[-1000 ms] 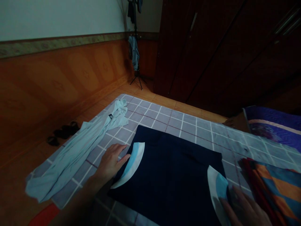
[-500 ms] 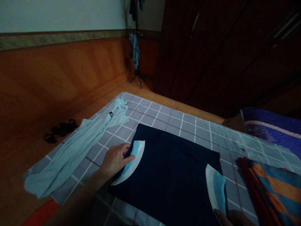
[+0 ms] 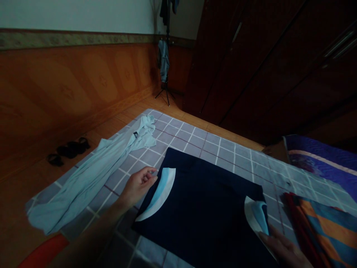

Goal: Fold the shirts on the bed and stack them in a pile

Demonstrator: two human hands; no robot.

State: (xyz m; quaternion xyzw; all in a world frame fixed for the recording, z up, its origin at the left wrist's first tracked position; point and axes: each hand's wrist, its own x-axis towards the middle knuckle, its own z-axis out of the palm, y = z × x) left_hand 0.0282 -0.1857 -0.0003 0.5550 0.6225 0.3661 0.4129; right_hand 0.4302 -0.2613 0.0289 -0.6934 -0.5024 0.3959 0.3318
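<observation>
Lying across the lower centre of the frame, a dark navy garment [image 3: 206, 208] with curved white and light-blue trims rests on a grey checked bedspread [image 3: 192, 137]. The left hand [image 3: 138, 186], fingers loosely curled, is at its left edge; whether they pinch cloth, I cannot tell. At lower right, the right hand [image 3: 284, 245] touches the right trim [image 3: 252, 216], its grip unclear. A pale shirt [image 3: 92, 175] lies rumpled at left; orange-and-blue patterned cloth [image 3: 331, 227] sits lower right.

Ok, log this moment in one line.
left hand by navy garment | right hand at its blue-white trim | pale shirt crumpled left | patterned cloth right
</observation>
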